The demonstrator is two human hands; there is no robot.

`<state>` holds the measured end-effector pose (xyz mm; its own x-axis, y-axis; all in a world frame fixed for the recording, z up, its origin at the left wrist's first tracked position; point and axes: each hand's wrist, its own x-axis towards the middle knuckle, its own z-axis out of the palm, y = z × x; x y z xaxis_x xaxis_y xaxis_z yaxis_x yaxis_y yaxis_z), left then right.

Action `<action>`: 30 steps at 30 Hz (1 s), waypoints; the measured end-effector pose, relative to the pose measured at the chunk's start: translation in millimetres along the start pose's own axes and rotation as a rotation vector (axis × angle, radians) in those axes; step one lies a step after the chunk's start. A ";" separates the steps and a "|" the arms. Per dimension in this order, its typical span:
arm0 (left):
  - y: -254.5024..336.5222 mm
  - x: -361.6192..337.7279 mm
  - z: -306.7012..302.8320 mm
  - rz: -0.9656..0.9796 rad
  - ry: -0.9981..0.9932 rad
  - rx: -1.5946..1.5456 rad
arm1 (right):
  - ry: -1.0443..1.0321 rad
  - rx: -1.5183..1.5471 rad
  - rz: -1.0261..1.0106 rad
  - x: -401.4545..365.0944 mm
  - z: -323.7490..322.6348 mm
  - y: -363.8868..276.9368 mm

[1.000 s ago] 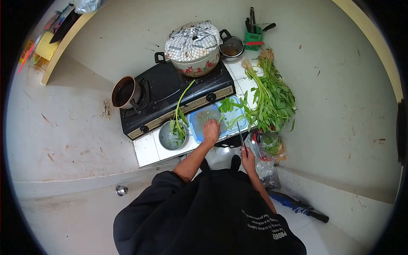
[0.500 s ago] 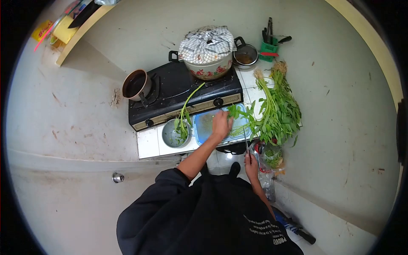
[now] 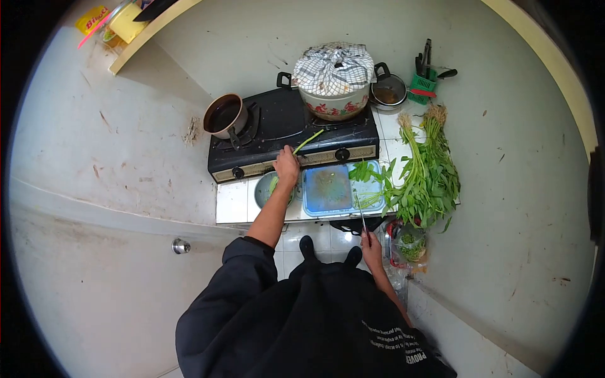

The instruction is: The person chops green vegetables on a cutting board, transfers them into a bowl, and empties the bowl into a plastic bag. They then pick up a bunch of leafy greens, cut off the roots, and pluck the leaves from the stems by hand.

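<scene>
My left hand [image 3: 287, 166] is closed around a green water spinach stalk [image 3: 309, 141], whose bare end points up over the stove front. Its leaves hang behind my hand into a grey metal bowl [image 3: 262, 191], partly hidden by my forearm. Low at the right, my right hand [image 3: 372, 248] grips a knife [image 3: 362, 217], blade toward the counter. The blade tip reaches the right part of a blue plastic tray [image 3: 329, 190], where cut leaves and thin stems [image 3: 365, 176] lie. A large bunch of water spinach [image 3: 428, 170], roots at the back, rests right of the tray.
Behind the tray stands a black two-burner stove [image 3: 277, 120] with a cloth-covered pot [image 3: 333, 101] and a small saucepan [image 3: 225, 117]. A strainer bowl [image 3: 389, 92] and green utensil basket [image 3: 422, 85] sit back right. A bag of greens [image 3: 411, 244] is below the counter edge.
My left hand has moved left from the tray to the stalk at the bowl and closed on it. The right hand still holds the knife. The view has shifted slightly.
</scene>
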<state>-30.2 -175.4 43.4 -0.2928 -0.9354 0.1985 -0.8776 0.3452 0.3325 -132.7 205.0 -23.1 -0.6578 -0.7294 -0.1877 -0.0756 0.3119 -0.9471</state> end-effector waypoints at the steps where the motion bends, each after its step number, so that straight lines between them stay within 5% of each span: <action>1: -5.4 2.0 2.5 0.007 -0.015 -0.048 | -0.026 0.000 0.018 2.2 2.1 -1.0; 5: 3.5 -3.9 -26.7 0.076 0.038 -0.327 | -0.129 -0.146 -0.017 17.6 19.8 -15.3; 8: 17.7 -9.9 -65.7 0.112 0.090 -0.539 | -0.085 -0.251 -0.340 40.2 43.6 -25.1; 13: 29.7 -13.9 -122.2 0.241 0.141 -0.794 | -0.129 -0.498 -0.432 81.4 86.5 -50.3; 19: 37.9 -14.3 -173.4 0.171 0.197 -0.858 | -0.185 -0.737 -0.464 115.7 125.9 -63.0; 30: 42.3 0.9 -148.2 -0.039 -0.228 -1.171 | 0.021 -0.738 -0.498 135.9 141.0 -49.3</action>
<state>-11.3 -150.3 194.3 -0.4382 -0.8980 0.0402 -0.0427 0.0655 0.9969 -112.7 4.7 -38.6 -0.4324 -0.8762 0.2127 -0.8153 0.2793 -0.5072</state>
